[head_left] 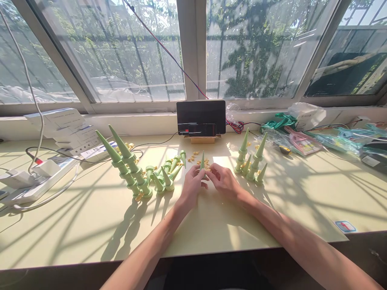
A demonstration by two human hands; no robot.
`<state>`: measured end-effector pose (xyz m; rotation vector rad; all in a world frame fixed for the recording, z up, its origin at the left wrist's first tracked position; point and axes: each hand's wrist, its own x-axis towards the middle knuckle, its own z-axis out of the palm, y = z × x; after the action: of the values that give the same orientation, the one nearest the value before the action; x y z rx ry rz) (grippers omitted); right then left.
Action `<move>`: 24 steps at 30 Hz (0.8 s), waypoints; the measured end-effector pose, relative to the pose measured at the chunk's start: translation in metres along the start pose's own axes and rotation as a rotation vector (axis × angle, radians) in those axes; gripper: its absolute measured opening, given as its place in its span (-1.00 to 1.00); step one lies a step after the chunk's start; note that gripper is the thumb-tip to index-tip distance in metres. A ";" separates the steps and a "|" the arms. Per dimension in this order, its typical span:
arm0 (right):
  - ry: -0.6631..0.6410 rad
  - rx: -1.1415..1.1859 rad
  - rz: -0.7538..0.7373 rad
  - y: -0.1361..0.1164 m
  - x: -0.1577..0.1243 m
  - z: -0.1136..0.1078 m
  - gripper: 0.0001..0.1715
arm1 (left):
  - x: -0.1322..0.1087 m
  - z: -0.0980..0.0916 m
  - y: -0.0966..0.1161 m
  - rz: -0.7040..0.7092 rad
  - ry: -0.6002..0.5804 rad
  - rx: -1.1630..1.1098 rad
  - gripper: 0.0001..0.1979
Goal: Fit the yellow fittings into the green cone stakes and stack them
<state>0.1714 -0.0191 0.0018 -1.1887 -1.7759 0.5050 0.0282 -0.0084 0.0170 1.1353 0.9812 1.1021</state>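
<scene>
Near the middle of the table, my left hand (194, 180) is closed around a small green cone piece (202, 160) that points upward. My right hand (222, 177) meets it from the right, its thumb and fingertips pinched near the cone's base; what they hold is too small to make out. Small yellow pieces (196, 153) lie just behind the hands. To the left stand tall green cone towers (125, 155), with shorter green cones (167, 180) beside them. Another group of green towers (255, 161) stands to the right of my right hand.
A black tablet (201, 112) leans on a stand at the back. White boxes (65, 131), a power strip (39, 183) and cables occupy the left. Plastic bags (308, 117), a pink item (302, 141) and a tape measure (284, 150) lie at the back right.
</scene>
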 end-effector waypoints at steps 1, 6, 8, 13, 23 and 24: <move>0.002 0.000 0.009 0.001 0.000 0.000 -0.65 | 0.000 0.000 0.000 0.016 0.008 0.002 -0.66; -0.016 0.027 0.039 0.000 0.001 0.000 -0.66 | -0.001 0.000 0.001 0.077 0.017 0.006 -0.63; -0.022 0.041 0.045 -0.001 0.001 -0.001 -0.66 | 0.000 0.000 0.001 0.088 0.023 0.007 -0.64; -0.043 0.075 0.041 0.001 0.001 0.000 -0.65 | 0.001 -0.001 0.000 0.111 0.010 -0.017 -0.67; -0.053 0.064 0.031 0.005 0.002 0.000 -0.57 | 0.001 -0.001 -0.001 0.114 0.021 -0.045 -0.68; -0.053 0.062 0.031 0.006 0.002 0.000 -0.56 | 0.001 -0.001 -0.001 0.112 0.021 -0.048 -0.68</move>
<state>0.1739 -0.0144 -0.0014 -1.1708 -1.7768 0.6103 0.0279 -0.0073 0.0157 1.1533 0.9117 1.2237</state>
